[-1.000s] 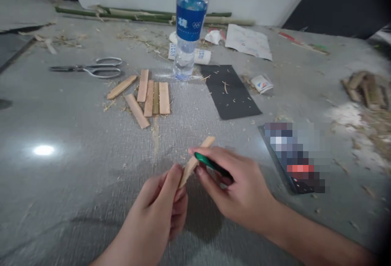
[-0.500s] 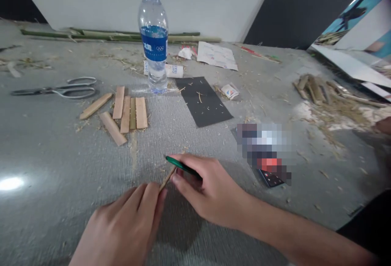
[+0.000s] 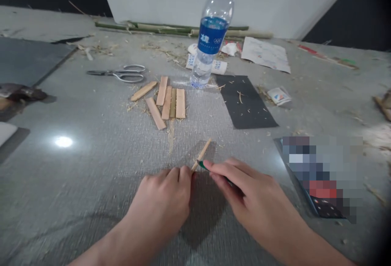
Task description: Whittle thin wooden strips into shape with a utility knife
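My left hand (image 3: 165,196) is closed around the lower end of a thin wooden strip (image 3: 205,148), which sticks out up and to the right. My right hand (image 3: 244,184) grips a slim green craft knife (image 3: 201,164). The knife's dark tip meets the strip just above my left fingers; most of its handle is hidden in my palm. Beyond my hands lie several flat wooden slats (image 3: 181,103), one with a pointed end, among fine shavings. Scissors (image 3: 130,73) with metal handles rest to the left of the slats.
A water bottle (image 3: 210,36) stands behind the slats, near a dark sheet (image 3: 247,105) dotted with shavings. Right of my hand lies a phone (image 3: 326,209), partly blurred out. Paper scraps (image 3: 265,54) and bamboo poles (image 3: 171,29) lie along the white wall. A dark board (image 3: 27,60) is at left.
The view has swung left, so everything shifts right in the picture. My right hand's knife has come down the strip toward my left hand, baring the strip's upper end.
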Demonstrator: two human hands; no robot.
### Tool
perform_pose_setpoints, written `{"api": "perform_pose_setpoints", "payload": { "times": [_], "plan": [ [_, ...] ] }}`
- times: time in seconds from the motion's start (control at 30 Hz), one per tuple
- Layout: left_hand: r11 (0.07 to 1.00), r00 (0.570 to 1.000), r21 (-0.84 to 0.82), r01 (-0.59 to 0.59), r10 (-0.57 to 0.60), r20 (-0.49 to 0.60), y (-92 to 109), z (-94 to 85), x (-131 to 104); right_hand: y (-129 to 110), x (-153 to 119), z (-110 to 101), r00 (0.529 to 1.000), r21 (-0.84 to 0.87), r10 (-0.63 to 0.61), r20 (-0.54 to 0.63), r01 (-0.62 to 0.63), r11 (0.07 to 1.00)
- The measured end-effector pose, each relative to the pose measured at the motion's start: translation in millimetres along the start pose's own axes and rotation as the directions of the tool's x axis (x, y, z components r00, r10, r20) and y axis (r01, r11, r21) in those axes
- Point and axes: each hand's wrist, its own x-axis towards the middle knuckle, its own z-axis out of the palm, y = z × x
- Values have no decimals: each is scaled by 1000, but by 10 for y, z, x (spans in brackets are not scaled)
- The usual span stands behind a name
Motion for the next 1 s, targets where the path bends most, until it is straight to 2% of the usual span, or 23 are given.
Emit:
{"api": "perform_pose_setpoints", "payload": {
  "times": [0.17,0.3,0.4,0.67,0.87,1.0],
  "plan": [
    [1000,1000,-23,15,-16,-22,19,61,-5,7,15,41,1000,19,-13,21,12,1000],
    [999,995,-1,49,-49,-89,16,135,-29,13,23,42,999,19,-13,33,12,1000],
    [999,992,18,29,-26,-120,7,169,-46,24,38,42,999,35,-3,47,2,999],
    [999,994,46,-15,20,-103,-25,186,-54,20,73,43,993,103,57,104,-68,992],
    [999,996,31,-21,23,-83,-26,187,-52,46,91,85,995,35,68,80,-71,997],
    [1000,998,25,-5,6,-57,-25,177,-47,39,89,128,998,-97,34,55,-28,995]
  ]
}}
